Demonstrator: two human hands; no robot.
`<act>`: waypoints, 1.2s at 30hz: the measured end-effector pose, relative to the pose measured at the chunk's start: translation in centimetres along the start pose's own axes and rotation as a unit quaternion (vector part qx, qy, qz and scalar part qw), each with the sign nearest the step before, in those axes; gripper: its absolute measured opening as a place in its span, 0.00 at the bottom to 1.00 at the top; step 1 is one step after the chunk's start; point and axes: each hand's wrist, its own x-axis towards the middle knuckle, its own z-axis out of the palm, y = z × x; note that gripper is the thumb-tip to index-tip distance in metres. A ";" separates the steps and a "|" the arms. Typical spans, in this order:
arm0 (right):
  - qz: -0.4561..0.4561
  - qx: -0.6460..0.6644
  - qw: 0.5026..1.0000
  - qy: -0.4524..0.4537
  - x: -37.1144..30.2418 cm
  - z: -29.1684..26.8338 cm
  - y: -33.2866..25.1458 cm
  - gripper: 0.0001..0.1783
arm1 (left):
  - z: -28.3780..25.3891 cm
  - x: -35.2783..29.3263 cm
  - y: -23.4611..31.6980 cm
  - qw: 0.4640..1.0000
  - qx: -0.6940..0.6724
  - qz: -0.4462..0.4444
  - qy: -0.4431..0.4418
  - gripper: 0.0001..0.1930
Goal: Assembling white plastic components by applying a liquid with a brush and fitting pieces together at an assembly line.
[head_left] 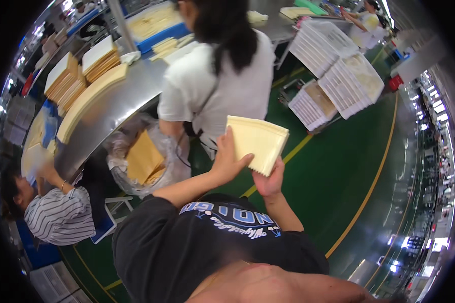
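I hold a cream-coloured stack of flat sheets or bags [260,141] with a serrated lower edge in front of my chest. My left hand [228,159] is closed on its left side, with the thumb lying across the front near the bottom. Gripping the lower right corner is my right hand [270,181], its fingers partly hidden behind the stack. The stack is tilted, and its kind is not certain from here.
A person in a white top [217,81] stands just ahead. Left of them are a plastic-lined bin with tan sheets [144,156] and a metal table [114,103] with stacked boards [65,76]. A person in a striped shirt [60,214] sits at left. White crates [349,83] stand ahead right.
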 end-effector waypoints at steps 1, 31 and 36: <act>-0.017 0.011 1.000 0.019 -0.2 -1.7 -2.0 0.26 | 2.6 1.0 1.1 0.999 0.000 0.022 -0.027 0.48; -0.009 -0.011 0.998 0.064 34.1 -23.2 -32.9 0.28 | 35.0 41.4 9.8 0.991 -0.046 -0.069 -0.107 0.49; 0.072 0.016 0.997 -0.008 45.3 -25.7 -32.9 0.27 | 35.7 49.7 6.3 0.995 0.002 -0.100 -0.028 0.48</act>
